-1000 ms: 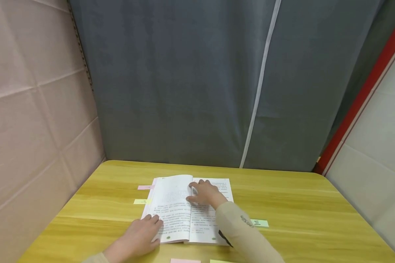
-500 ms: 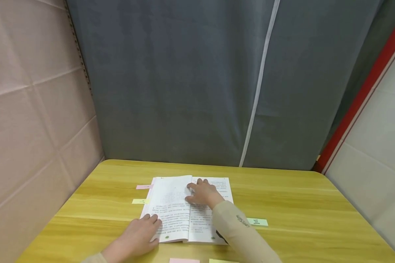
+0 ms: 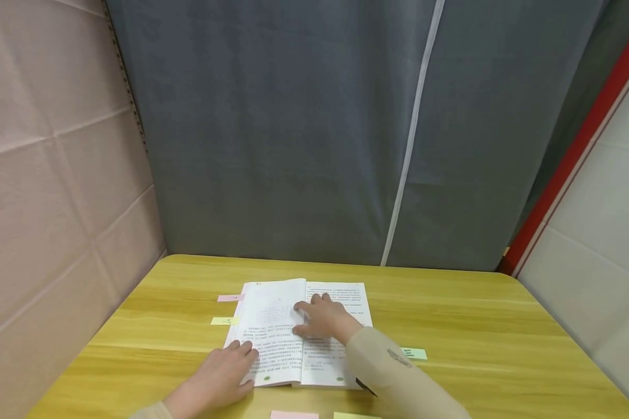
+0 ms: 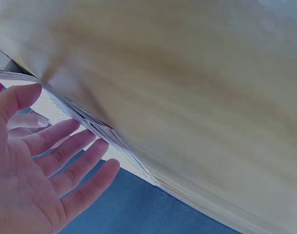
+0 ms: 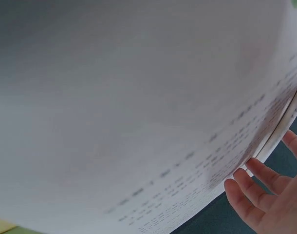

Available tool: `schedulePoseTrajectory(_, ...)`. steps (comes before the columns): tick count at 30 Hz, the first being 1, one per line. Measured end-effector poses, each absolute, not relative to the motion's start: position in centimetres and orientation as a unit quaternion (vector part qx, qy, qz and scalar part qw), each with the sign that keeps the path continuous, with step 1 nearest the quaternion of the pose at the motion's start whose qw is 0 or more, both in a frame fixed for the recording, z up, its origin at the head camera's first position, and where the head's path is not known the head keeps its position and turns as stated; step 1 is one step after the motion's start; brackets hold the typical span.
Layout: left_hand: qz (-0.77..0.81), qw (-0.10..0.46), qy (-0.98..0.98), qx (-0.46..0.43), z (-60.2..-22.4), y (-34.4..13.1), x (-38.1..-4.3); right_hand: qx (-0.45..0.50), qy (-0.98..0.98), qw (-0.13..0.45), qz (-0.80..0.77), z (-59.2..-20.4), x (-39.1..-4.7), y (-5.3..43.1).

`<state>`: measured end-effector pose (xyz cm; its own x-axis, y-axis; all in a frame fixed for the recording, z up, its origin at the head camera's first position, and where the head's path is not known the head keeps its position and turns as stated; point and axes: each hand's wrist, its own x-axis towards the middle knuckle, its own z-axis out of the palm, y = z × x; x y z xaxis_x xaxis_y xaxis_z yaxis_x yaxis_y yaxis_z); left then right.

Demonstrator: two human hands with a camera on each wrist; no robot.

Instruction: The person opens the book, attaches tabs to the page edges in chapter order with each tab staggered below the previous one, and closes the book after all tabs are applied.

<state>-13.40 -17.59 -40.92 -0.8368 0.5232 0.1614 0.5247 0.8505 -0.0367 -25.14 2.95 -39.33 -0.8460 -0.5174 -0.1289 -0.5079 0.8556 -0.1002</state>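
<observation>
An open book (image 3: 272, 297) with printed pages lies on the wooden table. My left hand (image 3: 223, 373) rests on its lower left corner, fingers extended over the page. In the left wrist view, the fingertips of the left hand (image 4: 56, 161) are right at the edge of the book's pages (image 4: 97, 127). My right hand (image 3: 322, 317) lies over the middle of the book, thumb and forefinger spread at the fold. The right wrist view shows relaxed, parted fingers of the right hand (image 5: 265, 190) against the printed page (image 5: 187, 161).
A pink tab (image 3: 230, 298) and a yellow tab (image 3: 224, 320) stick out from the book's left side. A green tab (image 3: 414, 354) with dark marks shows beyond the right sleeve. Pink paper (image 3: 294, 415) and yellow paper (image 3: 356, 415) lie at the table's near edge. A grey curtain (image 3: 293, 128) hangs behind.
My right hand has slid a little way down the fold, toward the body, with the right sleeve shifting along. The left hand stays where it was on the page.
</observation>
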Motion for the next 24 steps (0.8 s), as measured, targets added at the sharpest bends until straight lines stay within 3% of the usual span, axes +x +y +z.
schedulePoseTrajectory(24, 0.000, 0.087, -0.957, -0.278, -40.9, -17.3, -13.4, -0.305, 0.952, 0.038, -0.006, -39.8, -24.0, 3.7)
